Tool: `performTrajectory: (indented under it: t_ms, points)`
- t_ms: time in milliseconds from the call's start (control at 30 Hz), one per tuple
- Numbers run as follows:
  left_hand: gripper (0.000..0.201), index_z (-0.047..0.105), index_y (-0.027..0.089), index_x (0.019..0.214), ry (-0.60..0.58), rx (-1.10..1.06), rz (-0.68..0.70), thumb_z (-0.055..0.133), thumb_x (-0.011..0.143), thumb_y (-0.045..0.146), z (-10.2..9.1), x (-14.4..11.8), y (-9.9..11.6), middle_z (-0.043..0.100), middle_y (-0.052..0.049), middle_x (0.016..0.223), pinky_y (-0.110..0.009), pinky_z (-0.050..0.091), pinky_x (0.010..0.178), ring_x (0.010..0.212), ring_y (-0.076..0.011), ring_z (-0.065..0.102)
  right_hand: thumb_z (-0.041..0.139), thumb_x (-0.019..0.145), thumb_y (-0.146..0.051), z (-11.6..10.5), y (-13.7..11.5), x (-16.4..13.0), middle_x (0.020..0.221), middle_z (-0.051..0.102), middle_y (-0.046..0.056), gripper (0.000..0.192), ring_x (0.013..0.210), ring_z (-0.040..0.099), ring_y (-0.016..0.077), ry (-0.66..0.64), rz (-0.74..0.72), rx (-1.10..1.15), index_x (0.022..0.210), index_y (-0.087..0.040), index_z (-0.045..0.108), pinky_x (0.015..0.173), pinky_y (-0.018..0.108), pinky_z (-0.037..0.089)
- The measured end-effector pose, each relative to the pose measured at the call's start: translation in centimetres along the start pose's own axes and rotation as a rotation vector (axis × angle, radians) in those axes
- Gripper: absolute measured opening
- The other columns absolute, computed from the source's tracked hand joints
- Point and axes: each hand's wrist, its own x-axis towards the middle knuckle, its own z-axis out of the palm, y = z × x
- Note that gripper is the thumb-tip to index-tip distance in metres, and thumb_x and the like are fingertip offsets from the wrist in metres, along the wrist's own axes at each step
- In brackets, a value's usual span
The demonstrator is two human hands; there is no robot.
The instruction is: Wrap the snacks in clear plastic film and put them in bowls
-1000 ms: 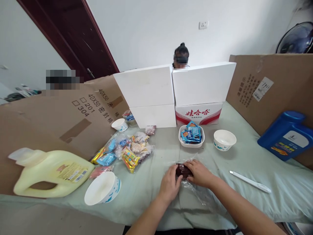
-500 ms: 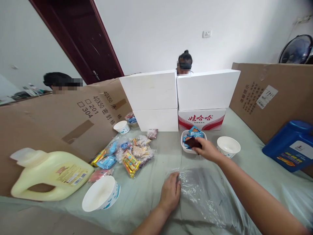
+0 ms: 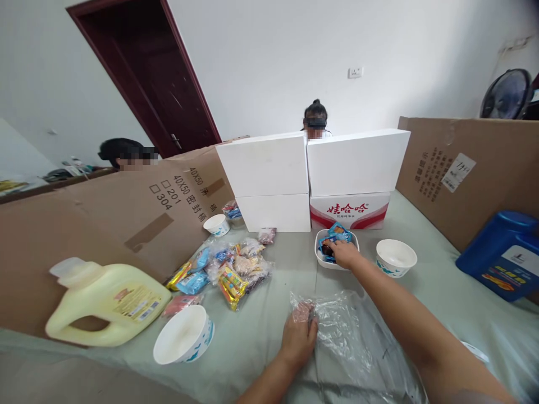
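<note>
Hands (image 3: 300, 335) on crinkly clear plastic bag (image 3: 349, 342)

I see a surface covered by a pale green cloth (image 3: 421, 292) filling the lower frame. At lower left lies a yellow jug (image 3: 107, 303) on its side, with a white paper bowl (image 3: 184, 335) just right of it. A heap of snack packets (image 3: 223, 266) sits left of centre, a small cup (image 3: 217, 224) above it. At centre stand white boxes (image 3: 311, 179). Below them sit a white tray (image 3: 334, 261) and another bowl (image 3: 396, 257). A clear plastic bag (image 3: 349, 342) spreads at lower centre; a blue jug (image 3: 503, 255) lies at right.
</note>
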Motion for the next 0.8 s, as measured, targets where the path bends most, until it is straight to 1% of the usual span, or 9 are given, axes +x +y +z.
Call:
performTrajectory:
  t_ms: [133, 233, 333, 400, 433, 500, 567, 700, 800]
  points:
    - [0.041, 0.055, 0.015, 0.126, -0.034, -0.027, -0.001, 0.045, 0.088, 0.025, -0.2, 0.1, -0.1, 0.063, -0.013, 0.124, -0.046, 0.048, 0.099, 0.116, -0.0265, 0.058, 0.041, 0.096, -0.033, -1.4, -0.6, -1.8, 0.122, 0.059, 0.015, 0.039, 0.115, 0.052, 0.029, 0.146, -0.025, 0.106, 0.13, -0.017, 0.051, 0.097, 0.051, 0.039]
    - [0.05, 0.045, 0.015, 0.137, -0.05, -0.045, -0.002, 0.044, 0.088, 0.024, -0.4, 0.1, 0.1, 0.055, -0.013, 0.135, -0.045, 0.044, 0.104, 0.125, -0.0258, 0.052, 0.026, 0.099, -0.029, -1.6, -3.0, -5.6, 0.126, 0.056, 0.016, 0.042, 0.121, 0.047, 0.0266, 0.277, -0.11, 0.183, 0.128, -0.014, 0.052, 0.1, 0.045, 0.035]
    - [0.058, 0.037, 0.015, 0.143, -0.07, -0.025, -0.025, 0.047, 0.086, 0.021, -0.7, 0.2, 0.6, 0.047, -0.013, 0.143, -0.044, 0.04, 0.107, 0.133, -0.0256, 0.044, 0.036, 0.096, -0.033, 0.7, -6.3, -10.6, 0.105, 0.066, 0.007, 0.032, 0.099, 0.057, 0.0178, 0.26, -0.36, 0.254, 0.111, -0.022, 0.062, 0.087, 0.03, 0.042]
    - [0.063, 0.034, 0.014, 0.144, -0.139, 0.02, -0.032, 0.05, 0.083, 0.019, -1.2, 0.8, 1.0, 0.04, -0.014, 0.148, -0.042, 0.041, 0.106, 0.135, -0.0263, 0.041, 0.039, 0.095, -0.03, 3.1, -7.6, -13.2, 0.091, 0.066, 0.006, 0.028, 0.084, 0.058, 0.017, 0.176, -0.688, 0.253, 0.099, -0.021, 0.064, 0.077, 0.029, 0.043]
    - [0.065, 0.034, 0.014, 0.145, -0.189, 0.048, -0.031, 0.052, 0.082, 0.018, -1.6, 1.3, 1.2, 0.037, -0.015, 0.15, -0.04, 0.042, 0.105, 0.134, -0.0264, 0.042, 0.037, 0.095, -0.028, 4.4, -7.8, -14.0, 0.089, 0.066, 0.006, 0.028, 0.082, 0.057, 0.0172, 0.155, -0.735, 0.231, 0.1, -0.02, 0.064, 0.077, 0.03, 0.043]
    - [0.064, 0.037, 0.016, 0.143, -0.301, 0.125, -0.042, 0.056, 0.082, 0.02, -2.9, 2.7, 1.4, 0.039, -0.014, 0.148, -0.035, 0.045, 0.101, 0.129, -0.0253, 0.048, 0.036, 0.095, -0.022, 6.5, -7.2, -14.7, 0.095, 0.066, 0.009, 0.03, 0.089, 0.056, 0.0193, 0.142, -0.69, 0.19, 0.107, -0.018, 0.063, 0.083, 0.034, 0.041]
    - [0.057, 0.045, 0.017, 0.136, -0.358, 0.217, -0.095, 0.06, 0.082, 0.024, -4.5, 4.1, 1.2, 0.05, -0.014, 0.139, -0.034, 0.048, 0.096, 0.119, -0.0254, 0.056, 0.039, 0.094, -0.024, 7.9, -6.1, -14.9, 0.113, 0.063, 0.012, 0.032, 0.107, 0.052, 0.0236, 0.16, -0.529, 0.181, 0.118, -0.016, 0.059, 0.095, 0.04, 0.036]
    - [0.038, 0.057, 0.01, 0.119, -0.298, 0.354, -0.214, 0.059, 0.082, 0.021, -6.8, 5.3, 0.8, 0.06, -0.021, 0.118, -0.042, 0.05, 0.084, 0.098, -0.0299, 0.065, 0.056, 0.084, -0.046, 8.7, -5.2, -16.3, 0.142, 0.044, 0.016, 0.061, 0.131, 0.033, 0.0349, 0.119, -0.304, 0.185, 0.137, -0.016, 0.046, 0.108, 0.053, 0.02]
    - [0.017, 0.065, 0.016, 0.099, -0.313, 0.352, -0.099, 0.054, 0.086, 0.017, -6.5, 4.6, 1.7, 0.064, -0.013, 0.105, -0.04, 0.048, 0.089, 0.1, -0.0271, 0.062, 0.058, 0.079, -0.059, 8.2, -5.9, -17.3, 0.137, 0.049, 0.016, 0.068, 0.127, 0.037, 0.0357, 0.096, -0.263, 0.194, 0.133, -0.018, 0.05, 0.108, 0.053, 0.019]
